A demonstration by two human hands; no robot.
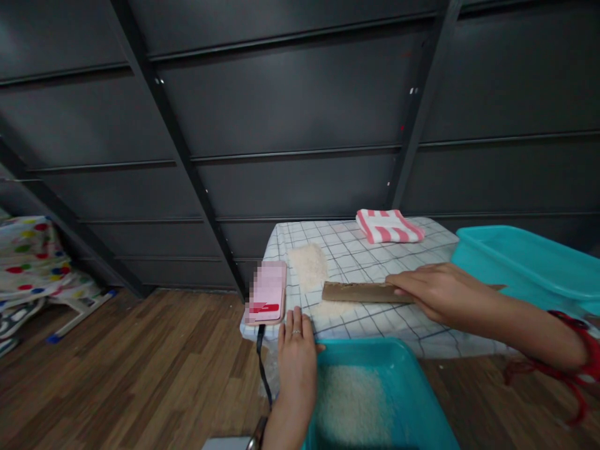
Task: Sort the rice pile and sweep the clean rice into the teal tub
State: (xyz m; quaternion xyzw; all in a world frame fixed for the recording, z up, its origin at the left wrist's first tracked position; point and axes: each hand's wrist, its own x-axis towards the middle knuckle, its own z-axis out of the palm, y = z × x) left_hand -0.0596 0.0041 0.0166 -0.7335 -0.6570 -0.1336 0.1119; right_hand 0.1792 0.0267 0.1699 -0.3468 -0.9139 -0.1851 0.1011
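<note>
Cardboard strip [354, 292], loose pale grains [308, 264]

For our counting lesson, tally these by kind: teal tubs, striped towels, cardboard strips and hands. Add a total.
Teal tubs: 2
Striped towel: 1
Cardboard strip: 1
Hands, left hand and right hand: 2
Total: 6

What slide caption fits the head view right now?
Right hand holds cardboard strip beside pale grains on checked cloth; left hand at the corner of the nearer teal tray.
</note>
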